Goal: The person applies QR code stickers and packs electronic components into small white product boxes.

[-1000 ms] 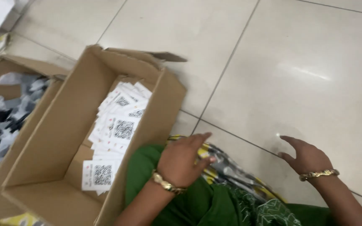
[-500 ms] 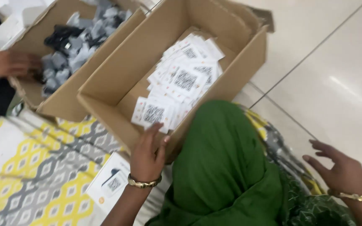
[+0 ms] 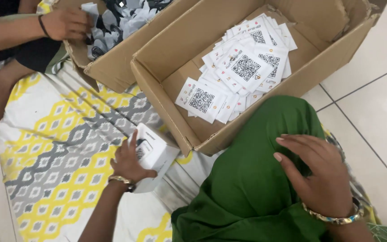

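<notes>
Gripping a small white box (image 3: 154, 152) now, my left hand (image 3: 128, 163) is curling its fingers round the near side, whereas half a second ago it was reaching to the rim of the cardboard carton (image 3: 166, 96). That white box is sitting on the yellow and grey patterned mat (image 3: 59, 152), just beside the carton's near corner. Up and left of my left hand, another person's hand (image 3: 66, 22) is dipping into a second carton (image 3: 106, 69) of grey packets (image 3: 128, 18). Above and between my hands, white square cards (image 3: 240, 67) with black code patterns are lying heaped inside the carton. My right hand (image 3: 319, 175), open and loosely spread, is now resting on my green-clothed knee (image 3: 251, 179).
</notes>
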